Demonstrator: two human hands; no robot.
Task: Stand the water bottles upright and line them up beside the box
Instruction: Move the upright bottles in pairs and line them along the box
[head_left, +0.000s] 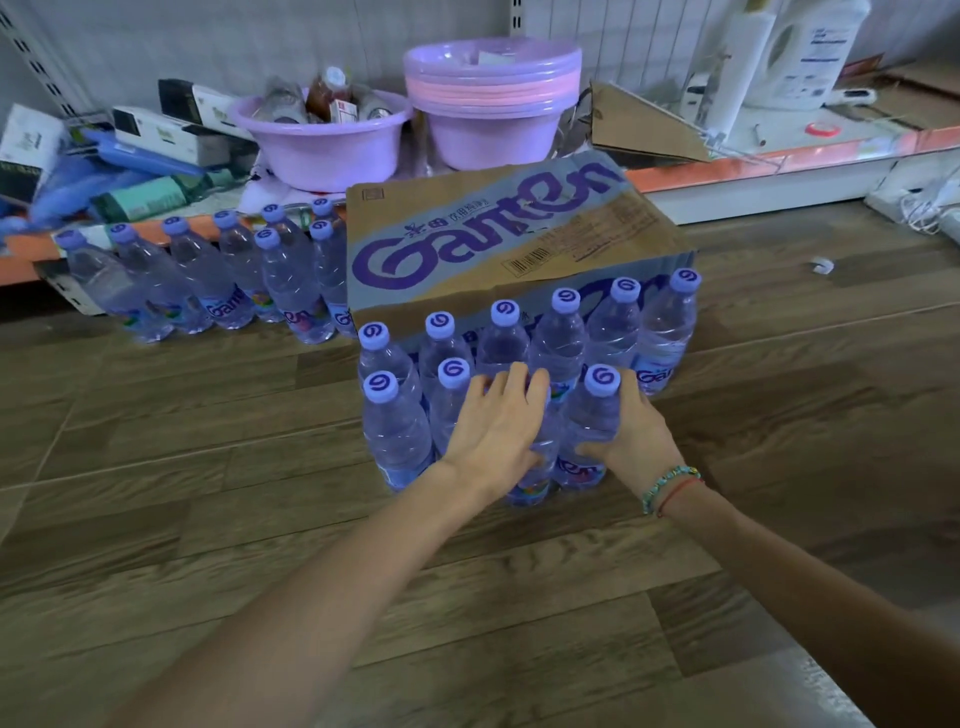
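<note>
While wood-pattern flooring (208, 519) fills most of the view, a low shelf (779, 161) runs along the far wall, and a cardboard box (498, 234) printed with purple lettering sits on the floor just in front of it. On the shelf behind the box stand a stack of lilac basins (493, 98) and, left of it, a single basin (317, 140) holding bottles and packets. Upright water bottles with purple caps stand in two groups: one row (208, 275) lines the box's left side along the shelf edge, doubling up nearest the box, and a second group (524, 338) stands against the box's near face, six in the back row with a shorter front row before them. Both bare forearms reach in from the bottom of the frame to that front row. The left hand (498, 421) lies with fingers spread over the top of a bottle (535, 467) whose cap is hidden beneath the palm, the thumb pressing its side. The right hand (631, 431), wearing beaded and red string bracelets (670, 486) at the wrist, wraps around the rightmost front-row bottle (592, 426), thumb across its near side and fingers behind it, the bottle standing upright on the floor.
</note>
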